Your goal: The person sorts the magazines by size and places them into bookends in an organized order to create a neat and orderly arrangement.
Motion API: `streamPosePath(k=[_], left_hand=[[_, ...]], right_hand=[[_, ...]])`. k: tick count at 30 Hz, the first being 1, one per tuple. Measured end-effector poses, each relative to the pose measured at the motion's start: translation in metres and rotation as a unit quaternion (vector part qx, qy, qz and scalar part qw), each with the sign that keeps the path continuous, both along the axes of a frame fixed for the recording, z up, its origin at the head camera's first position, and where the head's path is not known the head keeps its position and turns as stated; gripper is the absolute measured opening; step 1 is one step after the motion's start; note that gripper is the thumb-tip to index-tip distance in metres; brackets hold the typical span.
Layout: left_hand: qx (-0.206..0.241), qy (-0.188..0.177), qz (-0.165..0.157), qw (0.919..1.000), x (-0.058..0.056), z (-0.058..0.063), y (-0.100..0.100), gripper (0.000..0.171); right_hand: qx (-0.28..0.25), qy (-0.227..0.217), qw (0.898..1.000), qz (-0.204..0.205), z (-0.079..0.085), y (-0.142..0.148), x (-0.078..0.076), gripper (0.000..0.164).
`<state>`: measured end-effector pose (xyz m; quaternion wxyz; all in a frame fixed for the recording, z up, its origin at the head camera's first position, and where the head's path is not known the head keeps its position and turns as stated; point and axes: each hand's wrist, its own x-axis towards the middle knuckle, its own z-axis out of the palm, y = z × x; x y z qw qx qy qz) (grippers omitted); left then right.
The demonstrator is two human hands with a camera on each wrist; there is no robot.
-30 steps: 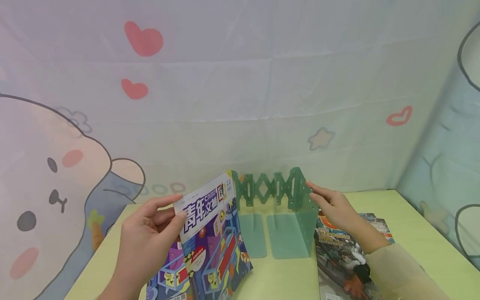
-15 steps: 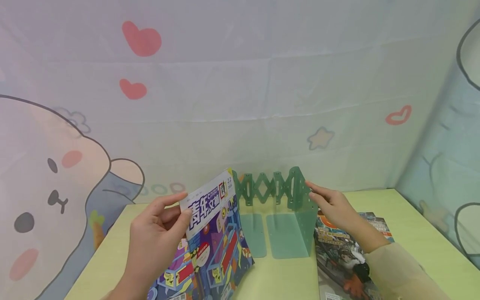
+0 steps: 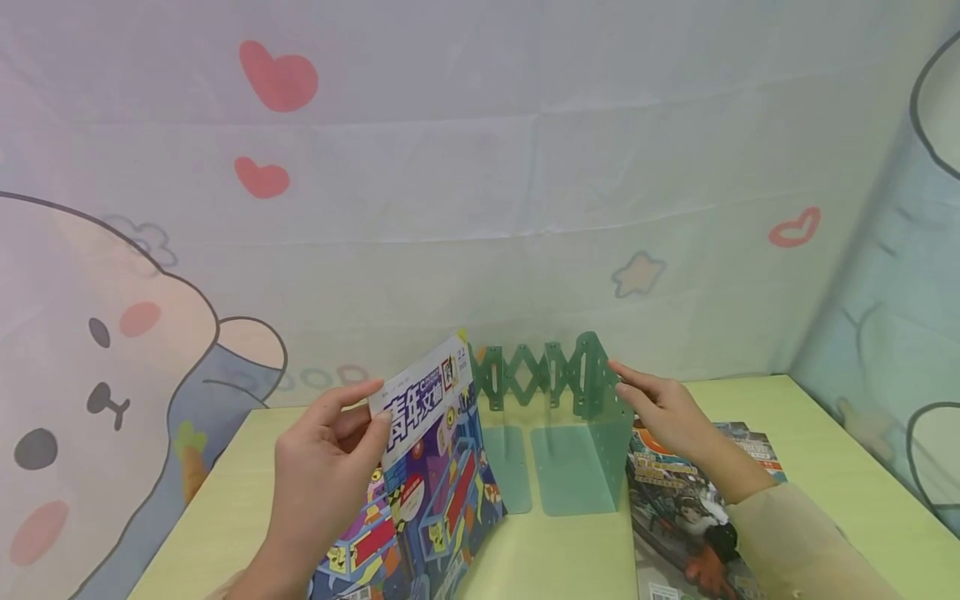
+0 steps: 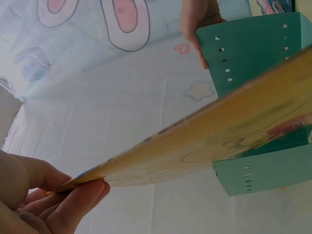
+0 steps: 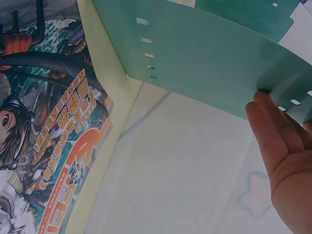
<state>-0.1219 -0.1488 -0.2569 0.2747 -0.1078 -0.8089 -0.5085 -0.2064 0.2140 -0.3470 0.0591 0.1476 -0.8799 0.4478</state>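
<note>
My left hand (image 3: 326,458) pinches the upper left edge of a purple magazine (image 3: 438,442) between thumb and fingers. The magazine is held tilted up, its far corner overlapping the left side of a green expandable bookend (image 3: 577,471) in the head view. In the left wrist view its yellowish back (image 4: 234,131) slants up toward the bookend. My right hand (image 3: 671,417) lays extended fingers (image 5: 273,131) against the outer face of the bookend's right panel (image 5: 195,58). The bookend's lattice back stands near the wall, and most of its left panel is hidden behind the magazine.
Under the lifted one, another purple magazine (image 3: 356,558) lies on the pale yellow table (image 3: 558,554). Several magazines (image 3: 682,525) are stacked at the right, partly under my right forearm. A printed cloth (image 3: 525,183) hangs behind the table.
My left hand has moved the purple magazine slightly rightward and up, closer to the bookend. The right hand keeps its place on the right panel.
</note>
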Motion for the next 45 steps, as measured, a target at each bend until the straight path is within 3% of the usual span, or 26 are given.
streamPosePath(k=[16, 34, 45], left_hand=[[-0.012, 0.044, 0.001, 0.999, -0.007, -0.007, 0.007, 0.03], [-0.007, 0.024, -0.004, 0.9997, -0.013, -0.012, 0.014, 0.03], [-0.009, 0.076, -0.002, 0.997, -0.017, -0.02, 0.019, 0.029]], right_hand=[[-0.005, -0.004, 1.0, 0.0, 0.0, -0.002, 0.001, 0.051], [-0.004, -0.013, 1.0, -0.01, 0.002, -0.002, 0.002, 0.051], [0.001, -0.007, 1.0, -0.011, 0.001, -0.001, 0.002, 0.05]])
